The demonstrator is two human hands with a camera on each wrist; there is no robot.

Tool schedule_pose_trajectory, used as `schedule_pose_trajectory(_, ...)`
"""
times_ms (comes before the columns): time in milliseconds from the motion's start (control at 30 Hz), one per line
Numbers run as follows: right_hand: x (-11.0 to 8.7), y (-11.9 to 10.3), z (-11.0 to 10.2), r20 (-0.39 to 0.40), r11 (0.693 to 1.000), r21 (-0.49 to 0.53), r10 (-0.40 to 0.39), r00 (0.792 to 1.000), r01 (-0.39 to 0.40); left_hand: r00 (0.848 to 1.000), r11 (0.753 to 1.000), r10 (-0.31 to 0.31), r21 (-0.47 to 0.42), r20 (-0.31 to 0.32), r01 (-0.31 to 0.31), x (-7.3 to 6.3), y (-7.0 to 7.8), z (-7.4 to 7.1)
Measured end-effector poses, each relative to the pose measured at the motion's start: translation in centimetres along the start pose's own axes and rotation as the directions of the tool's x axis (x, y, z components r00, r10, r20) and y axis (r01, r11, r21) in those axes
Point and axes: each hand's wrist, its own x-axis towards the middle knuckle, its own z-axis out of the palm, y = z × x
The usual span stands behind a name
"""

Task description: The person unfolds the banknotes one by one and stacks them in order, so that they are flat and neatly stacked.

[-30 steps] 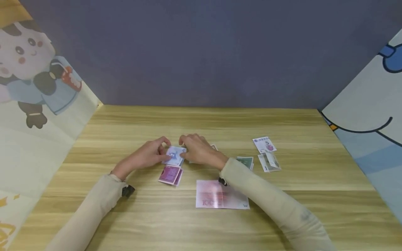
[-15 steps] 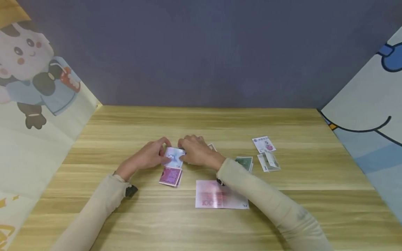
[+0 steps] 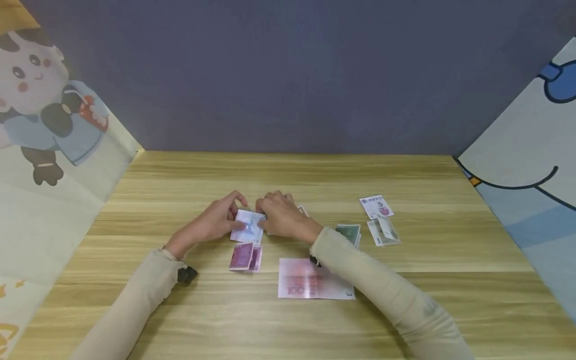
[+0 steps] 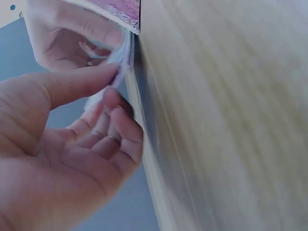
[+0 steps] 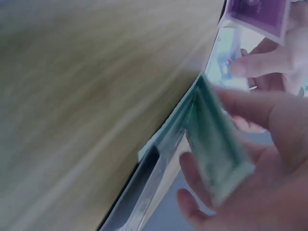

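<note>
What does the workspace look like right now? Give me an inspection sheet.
Surface: wooden table, light grain.
Job's things: small bluish note, pinched from both sides.
Clutter: folded purple notes; pink 100 note; green note; 5 note; folded 1 note.
Grips: left hand and right hand each hold the bluish note.
Cables: nothing seen.
Surroundings: grey back wall, cartoon-printed side panels.

The pink banknote (image 3: 315,279) reads "100"; a small white note (image 3: 376,206) reads "5".
</note>
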Motion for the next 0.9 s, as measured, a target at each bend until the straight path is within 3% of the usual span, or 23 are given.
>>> schedule_pose_trajectory(200,0.2,0.8,-0.8,-0.126,0.992,0.127,0.007,0.992,0.009,0.997,0.999,0.04,-0.016,-0.06,-0.041,0.3,-0.2,-0.1)
schedule_pose_trajectory(367,0.2,1.3,-1.3,-0.124,0.959,0.283,0.071,0.99,-0.034,0.999,0.997,0.024,-0.079,-0.031,-0.027,0.5,-0.3,-0.3)
schedule_pose_trajectory(500,0.1,1.5,-1.4,-0.172,0.943,0.328,0.107,0.979,-0.046,1.0,0.993,0.013,-0.119,-0.019,-0.015,0.5,0.0,-0.9)
schedule_pose_trajectory(633,-0.2,1.6,-1.8,-0.232,0.909,0.417,0.125,0.965,-0.018,0.999,0.987,0.001,-0.162,-0.034,-0.006,0.5,0.6,-1.5)
schedule_pose_trajectory(800,-1.0,1.7,-2.3,-0.229,0.847,0.532,0.144,0.963,0.0,0.998,0.972,-0.016,-0.234,-0.053,0.003,0.3,0.9,-1.4)
schedule_pose_trajectory(900,-1.5,1.9,-2.4,-0.241,0.838,0.545,0.143,0.96,0.012,0.998,0.96,-0.015,-0.28,-0.065,-0.004,0.2,1.1,-1.3)
